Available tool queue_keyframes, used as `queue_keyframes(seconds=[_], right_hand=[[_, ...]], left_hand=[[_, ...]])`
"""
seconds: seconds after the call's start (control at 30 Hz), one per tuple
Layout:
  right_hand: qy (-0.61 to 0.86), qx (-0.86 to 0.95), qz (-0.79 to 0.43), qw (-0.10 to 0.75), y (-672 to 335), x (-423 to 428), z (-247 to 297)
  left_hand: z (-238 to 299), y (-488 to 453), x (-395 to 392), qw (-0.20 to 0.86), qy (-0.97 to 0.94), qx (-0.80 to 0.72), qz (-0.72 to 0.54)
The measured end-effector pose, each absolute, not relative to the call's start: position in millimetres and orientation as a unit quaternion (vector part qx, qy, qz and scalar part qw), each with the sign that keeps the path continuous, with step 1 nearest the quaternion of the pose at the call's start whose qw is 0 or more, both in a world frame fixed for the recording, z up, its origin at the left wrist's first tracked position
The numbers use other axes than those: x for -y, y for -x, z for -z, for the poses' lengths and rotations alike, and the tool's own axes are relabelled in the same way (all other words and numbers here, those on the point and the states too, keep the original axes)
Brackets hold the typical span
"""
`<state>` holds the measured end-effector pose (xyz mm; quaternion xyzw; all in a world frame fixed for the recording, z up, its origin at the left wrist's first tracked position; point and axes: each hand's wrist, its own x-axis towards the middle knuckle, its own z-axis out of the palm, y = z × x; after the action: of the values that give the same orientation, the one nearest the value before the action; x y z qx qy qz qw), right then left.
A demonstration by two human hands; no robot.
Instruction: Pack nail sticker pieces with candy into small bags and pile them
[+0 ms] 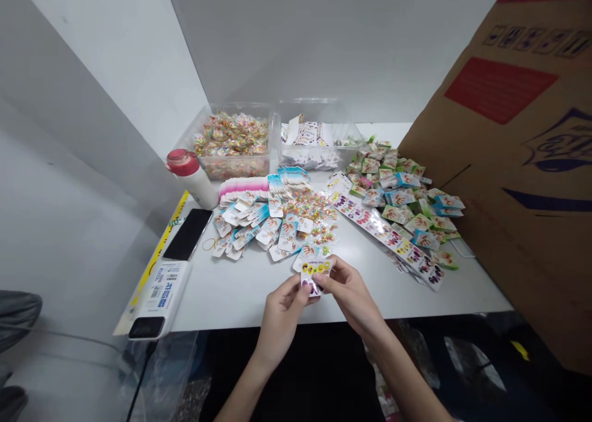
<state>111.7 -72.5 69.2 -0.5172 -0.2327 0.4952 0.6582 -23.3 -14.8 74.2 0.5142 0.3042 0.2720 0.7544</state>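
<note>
Close to the table's front edge, both my hands hold a small sticker sheet [316, 269] printed with yellow and purple shapes. My left hand [287, 305] pinches its lower left, thumb on the front. On the right side, my right hand [348, 291] grips it with the thumb across the front. What lies behind the sheet is hidden by it and my fingers. Just beyond are loose printed cards [287, 232] and small clear packets of colourful pieces [314, 207]. Long sticker strips [388, 237] with oval designs slant across the table at the right.
Clear bins hold shiny packets [234, 132] and sticker sheets [309, 133] at the back. Packed cards [400, 197] heap at the right beside a large cardboard box [518, 163]. A bottle [197, 181], phone [189, 234] and power bank [160, 295] line the left.
</note>
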Motion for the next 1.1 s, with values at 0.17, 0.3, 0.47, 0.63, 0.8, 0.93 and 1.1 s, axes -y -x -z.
queue_keyframes(seconds=[0.17, 0.3, 0.47, 0.63, 0.8, 0.93, 1.1], right_hand=[[0.516, 0.247, -0.511, 0.642, -116, 73, -66], [0.527, 0.261, -0.509, 0.629, -119, 71, -67], [0.526, 0.273, -0.485, 0.643, -119, 70, -66], [0.554, 0.393, -0.391, 0.621, -119, 72, -64], [0.585, 0.528, -0.243, 0.566, -119, 80, -66], [0.578, 0.580, -0.219, 0.531, -119, 85, -67], [0.576, 0.606, -0.283, 0.469, -136, 69, -60]], left_hand=[[-70, 20, 16, 0.722, -0.520, -0.346, -0.299], [-68, 19, 14, 0.734, -0.492, -0.356, -0.304], [-70, 20, 12, 0.766, -0.481, -0.319, -0.284], [-67, 20, 9, 0.755, -0.468, -0.349, -0.297], [-63, 26, 3, 0.796, -0.426, -0.312, -0.297], [-61, 32, 1, 0.842, -0.364, -0.279, -0.283], [-46, 28, 0, 0.770, -0.431, -0.367, -0.294]])
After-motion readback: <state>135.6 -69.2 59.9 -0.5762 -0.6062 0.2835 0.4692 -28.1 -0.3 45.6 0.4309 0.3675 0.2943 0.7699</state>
